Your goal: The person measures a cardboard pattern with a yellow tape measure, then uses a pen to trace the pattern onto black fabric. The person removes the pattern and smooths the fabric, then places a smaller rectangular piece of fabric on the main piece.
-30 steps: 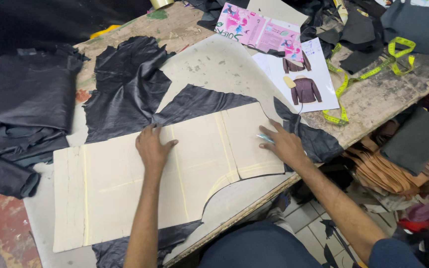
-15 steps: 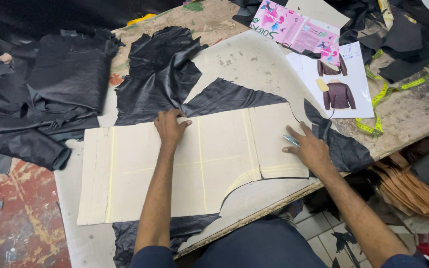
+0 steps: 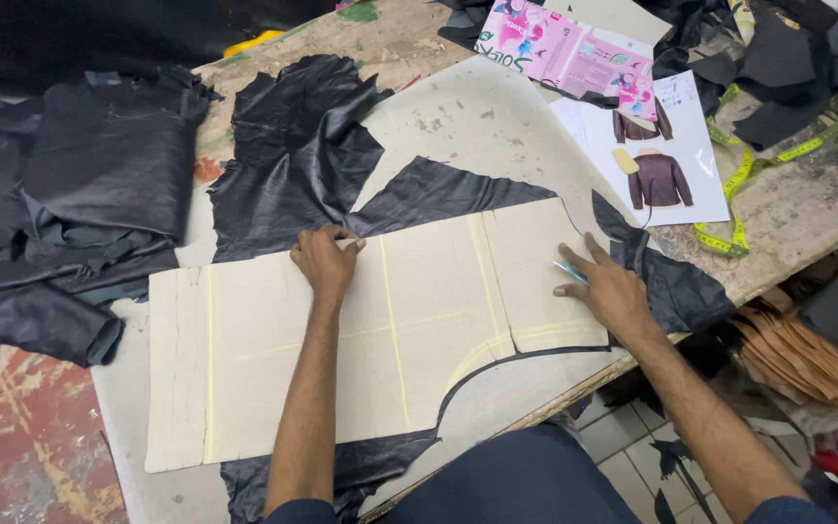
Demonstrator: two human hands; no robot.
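Your left hand (image 3: 325, 264) lies flat with fingers spread, pressing the upper edge of the cream paper pattern (image 3: 244, 359); it grips nothing. Your right hand (image 3: 608, 289) rests open on the pattern's right end, a thin light-blue marker (image 3: 570, 273) pinned under its fingers. Under both hands the pattern lies over black leather (image 3: 438, 194) spread on the tabletop (image 3: 477, 116). Beyond your right hand sits a sheet with jacket pictures (image 3: 666, 146), a yellow tape measure (image 3: 788, 150) beside it, and a pink printed packet (image 3: 564, 53) farther off. Left of your left hand lie heaped dark leather pieces (image 3: 80, 194).
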